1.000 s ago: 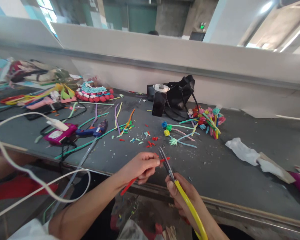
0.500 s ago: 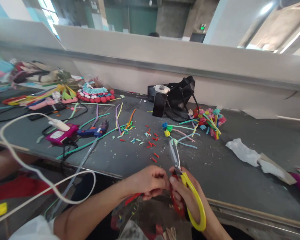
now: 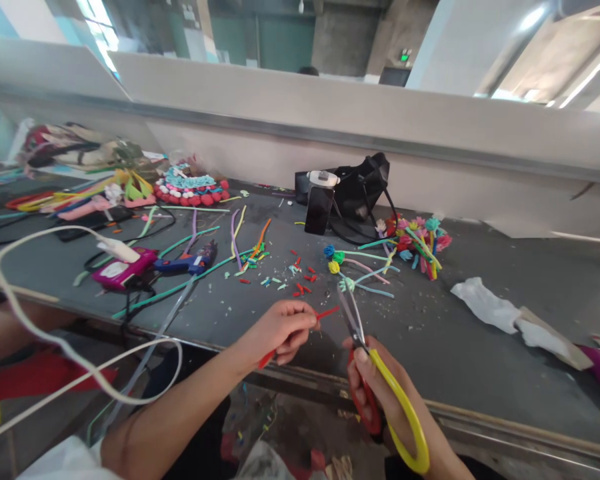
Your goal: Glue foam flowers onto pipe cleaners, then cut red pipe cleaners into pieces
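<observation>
My left hand (image 3: pixel 286 333) is closed, pinching a red pipe cleaner (image 3: pixel 329 312) whose tip points right toward the scissors. The other end sticks out below the palm. In my right hand (image 3: pixel 383 377) are scissors (image 3: pixel 403 412) with one yellow and one red handle. Their blades are parted a little and point up and away, with the pipe cleaner's tip just left of them. Beyond the hands lie short red pieces (image 3: pixel 301 289) and small pale and green cuttings (image 3: pixel 267 282). Pompom-headed stems (image 3: pixel 335 267) in blue, green and yellow lie past the blade tips.
A purple box (image 3: pixel 125 270) with a white cable and a blue glue gun (image 3: pixel 185 265) are at left. Behind stand a phone (image 3: pixel 320 208) and a black bag (image 3: pixel 363 190). A flower bunch (image 3: pixel 423 243) and white wrapping (image 3: pixel 485 305) lie right. The table's front edge runs under my forearms.
My left hand has moved up and left, away from the right hand, and the red pipe cleaner's tip now shows. The scissors have shifted slightly down and right, their blades a little wider apart.
</observation>
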### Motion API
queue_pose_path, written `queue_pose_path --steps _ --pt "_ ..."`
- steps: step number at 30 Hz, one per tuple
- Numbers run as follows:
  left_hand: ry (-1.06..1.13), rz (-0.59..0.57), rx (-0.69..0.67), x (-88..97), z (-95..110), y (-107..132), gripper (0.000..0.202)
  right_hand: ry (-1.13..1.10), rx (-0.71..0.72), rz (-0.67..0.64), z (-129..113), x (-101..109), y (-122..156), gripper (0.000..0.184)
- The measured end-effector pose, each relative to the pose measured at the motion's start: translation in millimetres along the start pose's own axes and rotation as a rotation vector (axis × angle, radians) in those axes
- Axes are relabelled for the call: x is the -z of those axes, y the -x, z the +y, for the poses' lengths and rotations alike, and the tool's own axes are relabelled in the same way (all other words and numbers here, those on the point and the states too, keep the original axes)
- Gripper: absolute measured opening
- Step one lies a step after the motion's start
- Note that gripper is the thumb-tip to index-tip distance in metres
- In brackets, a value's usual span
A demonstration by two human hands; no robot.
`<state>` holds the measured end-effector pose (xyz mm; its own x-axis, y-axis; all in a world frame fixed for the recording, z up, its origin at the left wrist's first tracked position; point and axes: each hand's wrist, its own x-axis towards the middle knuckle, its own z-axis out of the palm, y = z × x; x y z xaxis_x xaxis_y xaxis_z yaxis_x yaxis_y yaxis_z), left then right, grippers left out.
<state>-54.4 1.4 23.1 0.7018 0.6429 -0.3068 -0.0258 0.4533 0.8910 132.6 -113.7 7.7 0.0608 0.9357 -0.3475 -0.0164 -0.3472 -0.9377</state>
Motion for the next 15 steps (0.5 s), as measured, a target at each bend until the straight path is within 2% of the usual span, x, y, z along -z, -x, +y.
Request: queue_pose_path --steps 4,9,15 --pt "0.021 0.028 -0.031 -0.9 -2 -1 0.019 0.042 -0.013 -0.043 1 -7 2 0.059" --pt "-0.005 -0.014 0.001 -1.8 -4 0 0.018 0.083 0.016 -0.079 -1 -11 3 0.057" --pt "-0.043 -0.017 0.02 -2.2 -5 0 0.019 0.042 0.079 -0.051 1 -15 2 0.052"
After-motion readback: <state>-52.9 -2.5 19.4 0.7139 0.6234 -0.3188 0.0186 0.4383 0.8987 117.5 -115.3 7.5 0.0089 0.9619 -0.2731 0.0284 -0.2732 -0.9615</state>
